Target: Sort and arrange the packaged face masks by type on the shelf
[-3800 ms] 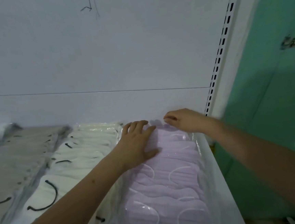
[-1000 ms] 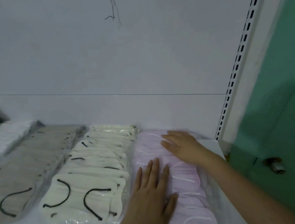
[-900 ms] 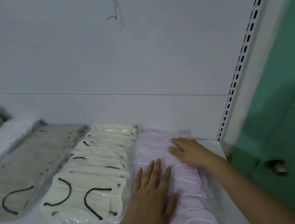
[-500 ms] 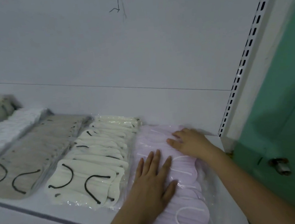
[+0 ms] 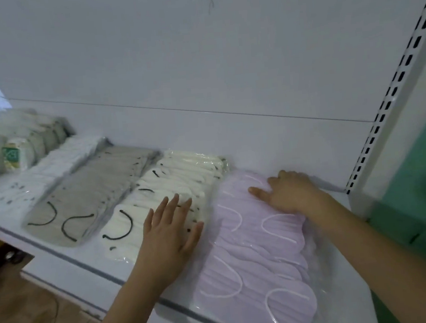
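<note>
We had our left hand (image 5: 170, 232) laid flat, fingers straight and slightly spread, over the near right part of the row of cream-white plastic-wrapped face masks with black ear loops (image 5: 158, 199), its thumb reaching toward the neighbouring pack. Our right hand (image 5: 290, 193) rested palm-down, fingers extended and loosely relaxed, on the far end of the row of lilac plastic-wrapped face masks with white ear loops (image 5: 256, 258), close to the back panel. Neither hand gripped anything.

The lilac row lay at the right end of the white metal shelf (image 5: 68, 261), running from the back panel to the front edge, just beside the cream-white row. To the left of that sat a row of grey-beige wrapped masks with black loops (image 5: 88, 195), then a row of white wrapped masks (image 5: 50, 170), and furthest left some blurred bundled packs with green labels (image 5: 10, 156). A slotted white upright (image 5: 391, 94) rose at the shelf's right side, with a green surface (image 5: 423, 168) beyond it.
</note>
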A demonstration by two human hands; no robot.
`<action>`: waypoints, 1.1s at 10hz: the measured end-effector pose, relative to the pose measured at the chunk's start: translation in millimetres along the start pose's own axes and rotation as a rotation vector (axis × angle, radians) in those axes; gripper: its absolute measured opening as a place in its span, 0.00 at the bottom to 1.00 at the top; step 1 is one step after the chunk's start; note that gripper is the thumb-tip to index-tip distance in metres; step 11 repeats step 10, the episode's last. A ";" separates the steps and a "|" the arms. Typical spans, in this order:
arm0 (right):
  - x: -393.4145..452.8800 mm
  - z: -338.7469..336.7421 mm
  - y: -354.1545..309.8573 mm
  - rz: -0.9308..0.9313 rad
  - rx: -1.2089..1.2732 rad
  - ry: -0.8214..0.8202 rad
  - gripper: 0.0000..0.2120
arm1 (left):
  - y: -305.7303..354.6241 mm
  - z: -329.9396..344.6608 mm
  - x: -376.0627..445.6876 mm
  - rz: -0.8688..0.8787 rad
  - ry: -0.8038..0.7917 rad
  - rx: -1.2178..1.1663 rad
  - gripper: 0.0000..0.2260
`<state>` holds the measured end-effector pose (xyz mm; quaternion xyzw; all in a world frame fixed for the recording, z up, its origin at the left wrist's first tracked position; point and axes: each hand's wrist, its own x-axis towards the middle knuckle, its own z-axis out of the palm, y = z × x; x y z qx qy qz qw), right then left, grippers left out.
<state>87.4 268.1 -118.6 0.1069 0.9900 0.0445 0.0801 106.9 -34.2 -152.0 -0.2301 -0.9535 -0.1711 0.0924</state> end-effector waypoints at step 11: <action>9.4 -25.2 -196.6 -0.531 0.114 0.033 0.41 | -80.5 -19.1 -54.3 -0.281 0.047 -0.084 0.35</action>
